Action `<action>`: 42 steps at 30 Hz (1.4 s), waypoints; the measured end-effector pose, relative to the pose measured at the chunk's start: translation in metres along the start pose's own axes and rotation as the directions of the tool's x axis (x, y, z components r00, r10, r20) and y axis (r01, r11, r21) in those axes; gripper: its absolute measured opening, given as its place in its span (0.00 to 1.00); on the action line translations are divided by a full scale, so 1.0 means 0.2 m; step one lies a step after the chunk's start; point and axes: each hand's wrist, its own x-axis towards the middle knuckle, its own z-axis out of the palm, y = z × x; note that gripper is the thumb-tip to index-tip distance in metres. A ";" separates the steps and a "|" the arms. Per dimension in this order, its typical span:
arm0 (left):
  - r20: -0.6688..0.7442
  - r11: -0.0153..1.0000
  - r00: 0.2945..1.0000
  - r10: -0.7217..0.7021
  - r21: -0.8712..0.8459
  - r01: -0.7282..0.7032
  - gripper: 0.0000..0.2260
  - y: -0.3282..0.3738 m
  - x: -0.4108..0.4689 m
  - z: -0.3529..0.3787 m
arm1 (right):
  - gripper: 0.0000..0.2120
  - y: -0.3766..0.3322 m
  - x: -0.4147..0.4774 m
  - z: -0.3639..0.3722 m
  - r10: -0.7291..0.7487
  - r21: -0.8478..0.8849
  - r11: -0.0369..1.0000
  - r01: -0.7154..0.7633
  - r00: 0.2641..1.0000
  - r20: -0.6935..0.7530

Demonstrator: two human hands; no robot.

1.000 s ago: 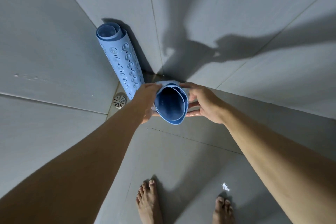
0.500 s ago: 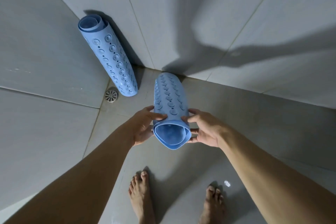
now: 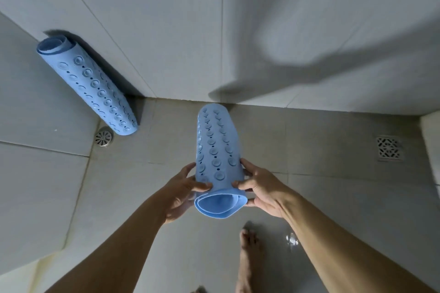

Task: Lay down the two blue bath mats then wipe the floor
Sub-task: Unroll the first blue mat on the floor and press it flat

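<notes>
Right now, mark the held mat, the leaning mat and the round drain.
held mat (image 3: 217, 147), head view, studded outer side, mid-length
leaning mat (image 3: 93, 88), head view, middle of the roll
round drain (image 3: 103, 138), head view, centre of the grate

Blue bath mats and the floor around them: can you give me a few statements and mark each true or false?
1. The left hand and right hand both grip the near end of the held mat, which is rolled up. True.
2. The second mat lies unrolled and flat. False: it is rolled and leans in the corner of the walls.
3. A round drain sits by the second mat's lower end. True.
4. The square drain is beside the round one. False: it is far off to the right.
5. The person wears shoes. False: the foot is bare.
</notes>
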 end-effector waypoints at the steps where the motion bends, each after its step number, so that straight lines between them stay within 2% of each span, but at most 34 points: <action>1: 0.021 0.998 1.000 -0.006 0.067 0.004 0.38 -0.03 0.01 0.04 | 0.31 0.04 -0.03 -0.04 -0.014 -0.008 1.000 0.014 1.000 -0.025; 3: 0.027 0.987 0.999 -0.020 0.158 0.016 0.38 -0.11 0.00 0.09 | 0.32 0.15 -0.08 -0.09 -0.030 -0.041 0.999 0.029 0.999 -0.041; 10: 0.016 0.976 1.000 0.021 0.216 -0.024 0.41 -0.40 0.27 0.24 | 0.35 0.48 0.01 -0.38 -0.147 -0.058 0.988 0.141 0.980 -0.132; 14: -0.039 0.957 0.995 0.088 0.280 -0.074 0.42 -0.65 0.55 0.27 | 0.42 0.71 0.23 -0.56 -0.246 -0.148 0.964 0.221 0.951 -0.185; 18: -0.058 0.883 0.975 0.215 0.438 -0.169 0.50 -0.85 0.79 0.27 | 0.49 0.93 0.49 -0.64 -0.285 -0.217 0.945 0.245 0.942 -0.179; 19: -0.049 0.855 0.969 0.241 0.484 -0.188 0.48 -0.87 0.80 0.29 | 0.47 0.95 0.52 -0.64 -0.291 -0.252 0.937 0.243 0.940 -0.178; 21: -0.024 0.787 0.940 0.340 0.555 -0.270 0.40 -0.93 0.85 0.31 | 0.40 1.00 0.58 -0.64 -0.380 -0.370 0.880 0.298 0.909 -0.172; 23: -0.075 0.753 0.905 0.419 0.585 -0.301 0.35 -0.96 0.91 0.30 | 0.34 1.01 0.64 -0.65 -0.454 -0.452 0.824 0.341 0.875 -0.167; 26: -0.204 0.752 0.830 0.519 0.570 -0.330 0.28 -0.99 1.04 0.29 | 0.33 0.98 0.74 -0.71 -0.475 -0.393 0.852 0.345 0.825 -0.305; 28: -0.212 0.681 0.769 0.603 0.639 -0.358 0.19 -1.02 1.08 0.30 | 0.34 0.95 0.78 -0.74 -0.472 -0.383 0.860 0.338 0.811 -0.345; 31: -0.164 0.605 0.721 0.673 0.683 -0.410 0.20 -1.05 1.11 0.29 | 0.38 0.93 0.79 -0.76 -0.478 -0.413 0.846 0.337 0.822 -0.310; 35: -0.178 0.629 0.726 0.665 0.657 -0.415 0.20 -1.06 1.07 0.27 | 0.40 0.95 0.72 -0.73 -0.496 -0.444 0.828 0.343 0.817 -0.294; 39: -0.176 0.613 0.760 0.625 0.713 -0.340 0.21 -1.11 1.01 0.23 | 0.37 1.01 0.64 -0.70 -0.547 -0.494 0.785 0.375 0.794 -0.265; 42: -0.142 0.515 0.711 0.689 0.785 -0.343 0.24 -1.09 1.02 0.15 | 0.30 1.05 0.70 -0.70 -0.624 -0.522 0.726 0.447 0.746 -0.230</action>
